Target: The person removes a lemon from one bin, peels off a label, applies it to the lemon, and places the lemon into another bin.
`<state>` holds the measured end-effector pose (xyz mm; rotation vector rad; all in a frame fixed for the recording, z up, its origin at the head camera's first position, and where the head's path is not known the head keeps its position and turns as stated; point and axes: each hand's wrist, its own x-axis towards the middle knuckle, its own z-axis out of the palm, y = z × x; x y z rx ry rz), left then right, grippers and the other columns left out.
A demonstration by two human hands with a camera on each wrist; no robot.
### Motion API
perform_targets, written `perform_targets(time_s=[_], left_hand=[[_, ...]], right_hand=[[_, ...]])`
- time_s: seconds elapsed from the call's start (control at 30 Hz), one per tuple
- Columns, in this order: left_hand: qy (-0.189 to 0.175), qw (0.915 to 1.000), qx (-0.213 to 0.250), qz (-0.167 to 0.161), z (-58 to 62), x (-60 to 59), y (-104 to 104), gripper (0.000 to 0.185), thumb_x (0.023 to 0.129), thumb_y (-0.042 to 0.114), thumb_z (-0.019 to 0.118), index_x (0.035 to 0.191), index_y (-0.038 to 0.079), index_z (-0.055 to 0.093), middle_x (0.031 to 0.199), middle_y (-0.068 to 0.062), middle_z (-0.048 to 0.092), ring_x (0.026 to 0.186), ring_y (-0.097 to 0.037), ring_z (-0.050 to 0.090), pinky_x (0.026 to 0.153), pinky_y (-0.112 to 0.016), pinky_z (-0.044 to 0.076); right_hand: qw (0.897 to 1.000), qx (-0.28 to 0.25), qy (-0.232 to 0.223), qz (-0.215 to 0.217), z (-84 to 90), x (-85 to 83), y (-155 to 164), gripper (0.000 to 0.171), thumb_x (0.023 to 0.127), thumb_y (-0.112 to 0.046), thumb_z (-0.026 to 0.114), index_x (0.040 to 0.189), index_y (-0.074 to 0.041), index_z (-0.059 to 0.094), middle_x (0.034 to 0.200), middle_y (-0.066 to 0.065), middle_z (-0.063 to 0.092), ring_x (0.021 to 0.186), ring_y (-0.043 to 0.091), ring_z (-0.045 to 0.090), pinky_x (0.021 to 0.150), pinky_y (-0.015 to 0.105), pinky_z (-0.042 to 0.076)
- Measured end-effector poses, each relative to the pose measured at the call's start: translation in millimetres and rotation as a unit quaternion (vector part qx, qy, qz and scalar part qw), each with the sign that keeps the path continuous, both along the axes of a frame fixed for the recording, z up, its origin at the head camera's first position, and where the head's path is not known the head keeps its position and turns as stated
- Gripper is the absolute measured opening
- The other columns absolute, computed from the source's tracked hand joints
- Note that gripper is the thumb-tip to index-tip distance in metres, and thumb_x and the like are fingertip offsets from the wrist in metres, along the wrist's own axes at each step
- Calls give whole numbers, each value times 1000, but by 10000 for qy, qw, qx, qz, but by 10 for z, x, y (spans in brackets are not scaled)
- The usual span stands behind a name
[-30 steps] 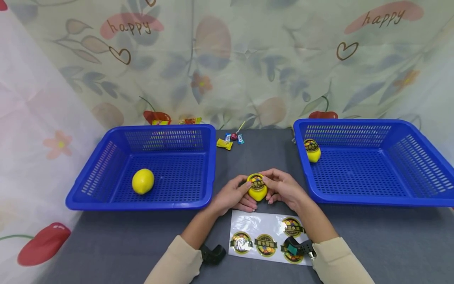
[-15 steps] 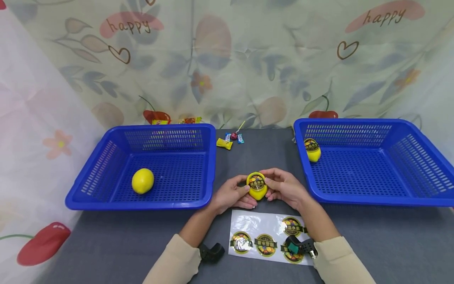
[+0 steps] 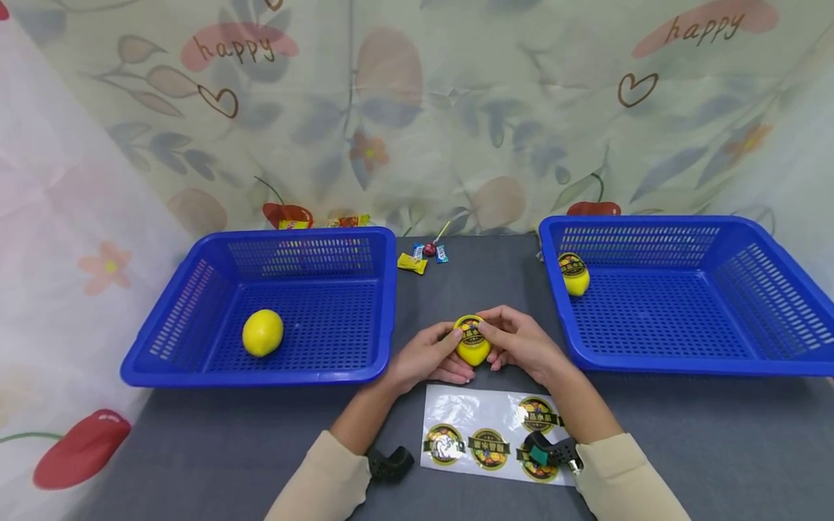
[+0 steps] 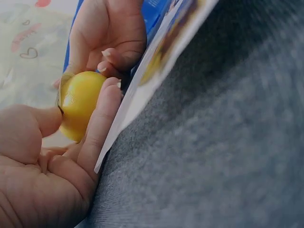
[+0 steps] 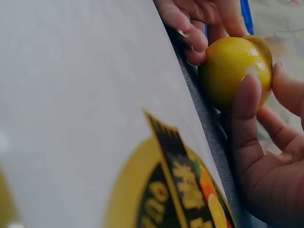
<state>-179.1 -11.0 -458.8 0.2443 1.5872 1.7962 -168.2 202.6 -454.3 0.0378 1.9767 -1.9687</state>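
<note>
Both hands, left (image 3: pixel 426 356) and right (image 3: pixel 521 346), grasp the lemon (image 3: pixel 472 341): seemingly light, firm, glossy-slick, best held at its sides, clear of the sticker (image 3: pixel 470 332).

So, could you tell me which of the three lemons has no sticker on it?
The lemon in the left blue basket: its skin is bare. The lemon in the right basket and the held lemon each carry a round label.
</note>
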Motion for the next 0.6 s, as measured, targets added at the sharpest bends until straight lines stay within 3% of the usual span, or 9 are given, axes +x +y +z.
perform_targets(time_s=[0.27,0.47,0.6], left_hand=[[49,9990,-182,413,2,19,48,41,110,17,42,145,-3,38,85,-21,70,69,-22,71,71,-38,60],[55,9997,-65,209,6,20,22,51,104,-1,48,151,-4,28,90,-23,71,73,-21,71,74,-37,59],[171,9999,-6,-27,-5,21,5,61,98,-10,53,151,-3,24,92,-21,71,76,-20,71,76,-36,59]], right_hand=[[9997,-216,124,-62,-36,-7,16,37,103,-11,57,135,5,49,104,11,58,62,13,56,54,22,52],[9998,-186,44,-48,7,6,5,39,105,-14,53,138,6,46,102,11,55,64,14,55,55,22,52],[9987,484,119,82,88,31,-41,48,105,-32,55,137,2,47,107,15,55,64,17,55,55,26,53]])
